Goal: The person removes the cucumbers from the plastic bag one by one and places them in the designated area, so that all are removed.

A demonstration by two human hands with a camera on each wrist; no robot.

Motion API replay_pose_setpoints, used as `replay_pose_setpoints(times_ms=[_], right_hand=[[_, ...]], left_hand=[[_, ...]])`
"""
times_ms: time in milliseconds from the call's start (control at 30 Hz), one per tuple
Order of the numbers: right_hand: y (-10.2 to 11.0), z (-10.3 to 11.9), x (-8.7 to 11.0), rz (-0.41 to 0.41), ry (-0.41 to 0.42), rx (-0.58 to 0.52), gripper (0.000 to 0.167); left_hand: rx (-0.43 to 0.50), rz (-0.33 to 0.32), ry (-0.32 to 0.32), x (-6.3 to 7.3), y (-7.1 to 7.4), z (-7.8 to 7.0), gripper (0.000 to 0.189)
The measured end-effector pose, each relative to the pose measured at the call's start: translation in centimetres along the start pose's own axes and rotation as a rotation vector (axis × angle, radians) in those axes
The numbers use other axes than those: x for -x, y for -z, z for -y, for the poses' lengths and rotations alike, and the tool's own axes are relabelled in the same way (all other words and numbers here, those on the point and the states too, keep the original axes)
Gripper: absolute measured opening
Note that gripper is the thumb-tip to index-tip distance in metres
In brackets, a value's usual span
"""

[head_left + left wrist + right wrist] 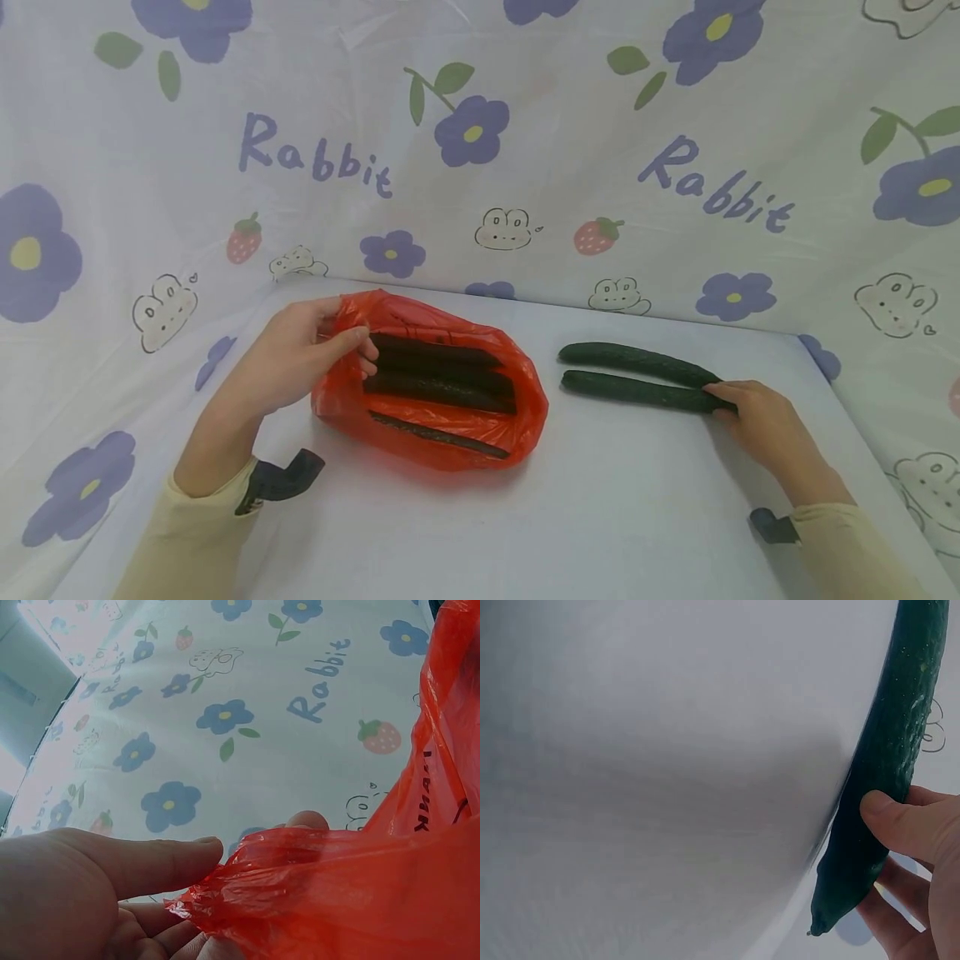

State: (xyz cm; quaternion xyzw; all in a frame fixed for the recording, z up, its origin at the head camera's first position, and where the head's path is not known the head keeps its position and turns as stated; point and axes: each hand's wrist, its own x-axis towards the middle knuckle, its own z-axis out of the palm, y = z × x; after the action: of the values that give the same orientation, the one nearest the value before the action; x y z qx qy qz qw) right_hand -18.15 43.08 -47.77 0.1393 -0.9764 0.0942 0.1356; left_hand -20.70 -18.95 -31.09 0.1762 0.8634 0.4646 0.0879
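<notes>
A red plastic bag [450, 321] lies on the table with its mouth spread open. Several dark cucumbers [442, 388] lie lengthwise inside it. My left hand [303, 350] pinches the bag's left edge between thumb and fingers; the left wrist view shows the gathered red film [300, 892] there. Right of the bag, two green cucumbers rest side by side, the farther one [630, 358] slightly curved. My right hand [757, 421] grips the right end of the nearer cucumber [637, 392], with the thumb [889, 814] on its near side in the right wrist view.
A white table [600, 517] spreads under everything. Behind it hangs a white cloth [555, 158] printed with flowers, rabbits and strawberries. Dark straps [281, 479] sit at both sleeve cuffs.
</notes>
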Motion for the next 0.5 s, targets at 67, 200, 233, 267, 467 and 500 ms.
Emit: replay_pose_setpoints(times_ms=[67,200,233,267,467,500], right_hand=[[0.07,0.07,0.07,0.011,-0.019,-0.003,0.042],[0.33,0.28,0.03,0.045,-0.051,-0.01,0.042],[0.41,0.34,-0.04,0.055,-0.055,-0.013,0.042],[0.5,0.37,-0.12,0.064,-0.052,-0.014,0.042],[0.87,0.4,-0.49,0.12,-0.054,-0.009,0.044],[0.91,0.41,-0.53,0.126,-0.058,-0.01,0.045]], left_hand=[[-0.002,0.002,-0.003,0.0,-0.01,0.0,0.017],[-0.004,0.004,-0.011,-0.04,0.04,-0.04,0.016],[-0.005,0.004,-0.01,-0.04,0.06,-0.05,0.016],[-0.005,0.004,-0.007,-0.03,0.09,-0.06,0.016],[-0.006,0.007,0.011,0.12,0.14,-0.2,0.016],[-0.006,0.006,0.012,0.14,0.14,-0.21,0.016]])
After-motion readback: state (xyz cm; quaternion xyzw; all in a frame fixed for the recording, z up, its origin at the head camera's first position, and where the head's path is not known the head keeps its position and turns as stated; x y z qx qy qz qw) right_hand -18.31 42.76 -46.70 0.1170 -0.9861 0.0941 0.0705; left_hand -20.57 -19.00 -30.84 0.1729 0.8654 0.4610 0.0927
